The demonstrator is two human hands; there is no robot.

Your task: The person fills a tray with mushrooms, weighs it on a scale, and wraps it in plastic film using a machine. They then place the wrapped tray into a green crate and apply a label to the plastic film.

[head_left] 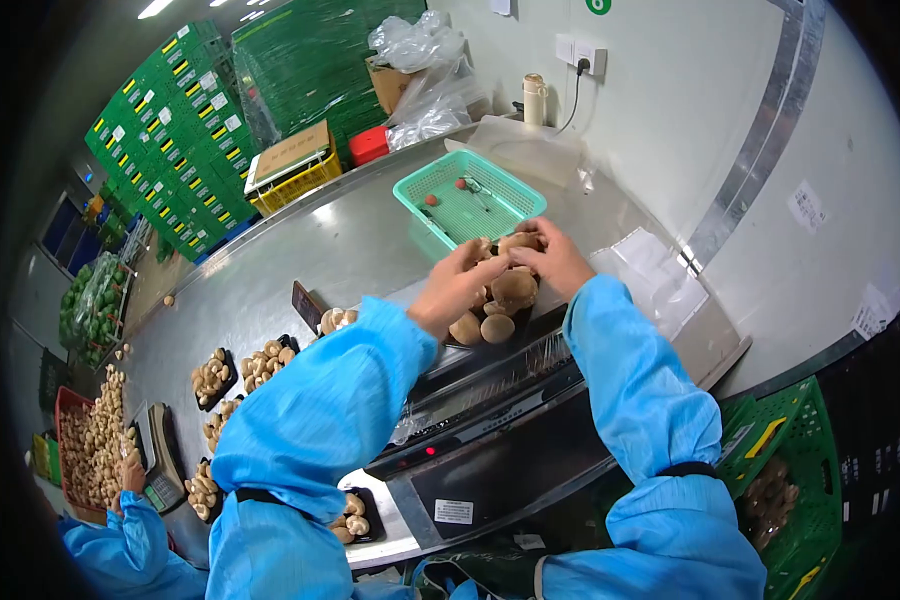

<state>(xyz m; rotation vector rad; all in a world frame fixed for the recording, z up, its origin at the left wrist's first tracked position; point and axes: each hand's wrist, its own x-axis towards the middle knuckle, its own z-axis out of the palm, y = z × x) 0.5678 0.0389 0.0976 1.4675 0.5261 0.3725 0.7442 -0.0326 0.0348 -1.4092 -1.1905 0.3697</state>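
Brown-capped mushrooms [515, 290] are heaped in a dark tray, mostly hidden under them, on the wrapping machine [490, 400]. At the pile's left side, my left hand [460, 285] has its thumb and fingers closed around a mushroom near the top. My right hand [558, 262] curls its fingers over another mushroom [520, 242] at the pile's upper right. Both sets of fingertips are close together and partly hidden by the caps. Just beyond the hands sits a mint-green plastic basket [410, 190] with small red-ended items inside.
Several packed mushroom trays [210, 380] stand on the metal table [270, 270] at left. Farther left are a scale [165, 455], a red crate of mushrooms [65, 400] and a co-worker's blue sleeve [130, 550]. A green crate [820, 480] is at lower right; a bottle [535, 100] stands near the wall.
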